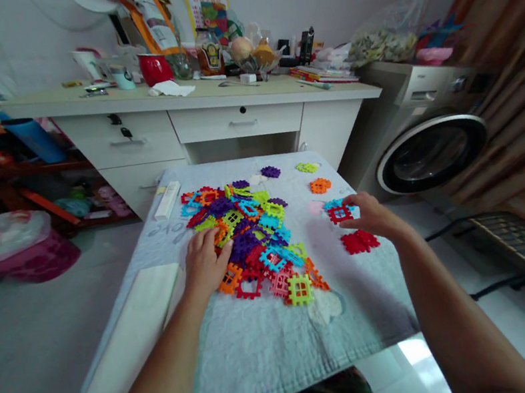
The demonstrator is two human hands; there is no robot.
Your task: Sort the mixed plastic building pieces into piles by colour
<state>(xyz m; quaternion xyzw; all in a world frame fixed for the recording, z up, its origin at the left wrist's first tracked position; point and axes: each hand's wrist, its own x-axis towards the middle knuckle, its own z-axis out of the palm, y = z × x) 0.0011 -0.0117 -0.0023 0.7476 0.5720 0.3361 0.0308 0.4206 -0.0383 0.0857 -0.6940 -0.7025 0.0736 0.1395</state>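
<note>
A heap of colourful plastic interlocking building pieces [244,237] covers the middle of the cloth-covered table. My left hand [205,261] rests against the heap's left side, thumb and fingers apart near an orange piece [221,233] and purple ones. On the right, my right hand [370,213] pinches a red square window-shaped piece [339,214] at its right edge. Blue pieces [332,204] show just behind it, partly covered by the fingers. Nearer me lies a group of red pieces [360,241]. Farther back sit an orange piece [320,185], a yellow-green piece [307,167] and a purple piece [270,172].
A long white box [132,335] lies along the table's left edge, and a smaller white box [167,200] is at the back left. Beyond the table stands a cluttered white desk [239,119]. A washing machine [426,127] is at the right, a pink bin [23,252] at the left.
</note>
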